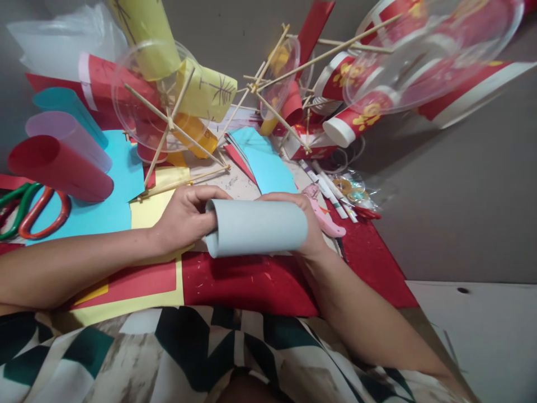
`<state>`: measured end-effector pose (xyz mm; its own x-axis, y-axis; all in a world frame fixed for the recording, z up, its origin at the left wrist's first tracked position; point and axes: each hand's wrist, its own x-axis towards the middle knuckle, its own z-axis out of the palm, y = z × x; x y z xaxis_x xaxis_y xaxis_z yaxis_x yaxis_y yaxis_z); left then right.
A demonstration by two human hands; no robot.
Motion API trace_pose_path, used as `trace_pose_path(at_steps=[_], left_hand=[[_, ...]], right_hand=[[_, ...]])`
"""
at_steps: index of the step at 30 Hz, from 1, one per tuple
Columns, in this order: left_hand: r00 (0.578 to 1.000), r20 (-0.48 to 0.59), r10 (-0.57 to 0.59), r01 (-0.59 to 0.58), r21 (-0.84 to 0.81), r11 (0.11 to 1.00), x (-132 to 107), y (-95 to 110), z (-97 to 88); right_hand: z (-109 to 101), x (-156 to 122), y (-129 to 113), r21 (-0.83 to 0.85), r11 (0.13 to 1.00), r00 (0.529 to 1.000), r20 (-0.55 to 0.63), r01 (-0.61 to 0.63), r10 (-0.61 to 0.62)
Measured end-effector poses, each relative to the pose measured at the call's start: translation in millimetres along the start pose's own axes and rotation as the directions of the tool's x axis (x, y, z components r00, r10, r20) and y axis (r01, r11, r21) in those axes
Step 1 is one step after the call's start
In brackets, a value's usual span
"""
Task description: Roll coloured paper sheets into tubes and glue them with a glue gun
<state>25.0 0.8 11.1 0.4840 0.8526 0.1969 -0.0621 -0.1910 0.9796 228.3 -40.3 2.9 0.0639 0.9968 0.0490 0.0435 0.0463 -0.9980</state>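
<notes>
A pale grey-blue paper tube (258, 228) lies sideways between my two hands, above the front of the table. My left hand (184, 215) grips its left end, with fingers reaching into the opening. Around the right end closes my right hand (312, 226); most of its fingers are hidden behind the paper. Just beyond the tube is a stack of light blue paper (268, 165). A pink glue gun (325, 215) rests beside my right hand.
Red, lilac and teal paper tubes stand at the left, the red tube (62, 170) nearest, by scissors (46, 212). Stick frames with clear plastic discs (170, 120) rise at the back. Markers (331, 190) lie right. A red cloth (247, 282) covers the front edge.
</notes>
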Motion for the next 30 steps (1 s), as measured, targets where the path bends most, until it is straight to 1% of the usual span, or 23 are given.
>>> trace_pose_path(at_steps=[3, 6, 10, 13, 17, 20, 23, 25, 27, 30], left_hand=[[0.999, -0.014, 0.043, -0.044, -0.042, 0.998, -5.6, 4.2, 2.7], [0.993, -0.019, 0.116, -0.117, -0.059, 0.991, -10.5, 10.4, 4.6], [0.985, -0.025, 0.168, -0.169, -0.040, 0.985, -15.2, 15.4, 5.9], [0.983, -0.039, 0.179, -0.181, -0.036, 0.983, -16.7, 15.0, 6.5], [0.986, -0.050, 0.157, -0.159, -0.055, 0.986, -17.0, 12.8, 7.2], [0.992, -0.068, 0.108, -0.113, -0.070, 0.991, -16.0, 11.9, 6.7], [0.993, -0.096, 0.066, -0.068, -0.021, 0.997, -14.1, 11.8, 4.8], [0.991, -0.115, 0.070, -0.067, 0.036, 0.997, -12.6, 11.5, 3.0], [0.991, -0.116, 0.073, -0.066, 0.066, 0.996, -10.6, 10.4, 1.0], [0.998, -0.064, 0.006, -0.003, 0.043, 0.999, -7.5, 7.6, -1.1]], right_hand=[[-1.5, -2.4, -4.9, 0.089, 0.996, 0.997, -0.083, 0.018, -0.010], [-3.5, -3.6, -4.5, 0.071, 0.995, 0.991, -0.116, 0.072, -0.064], [-7.3, -3.4, 2.1, 0.046, 0.987, 0.984, -0.097, 0.155, -0.150], [-10.5, -3.2, 7.2, 0.029, 0.986, 0.985, -0.064, 0.162, -0.160], [-12.5, -3.3, 9.8, 0.020, 0.996, 0.994, -0.066, 0.085, -0.084], [-10.9, -3.0, 7.5, 0.018, 0.999, 0.997, -0.066, 0.031, -0.029], [-7.2, -1.5, 3.3, 0.018, 1.000, 0.996, -0.084, 0.001, 0.001], [-4.6, 0.3, 1.0, 0.024, 0.999, 0.994, -0.104, -0.021, 0.023], [-2.6, 2.7, 0.4, 0.023, 1.000, 0.992, -0.121, -0.020, 0.022], [-1.7, 6.5, 3.6, 0.029, 0.999, 0.993, -0.118, -0.029, 0.032]])
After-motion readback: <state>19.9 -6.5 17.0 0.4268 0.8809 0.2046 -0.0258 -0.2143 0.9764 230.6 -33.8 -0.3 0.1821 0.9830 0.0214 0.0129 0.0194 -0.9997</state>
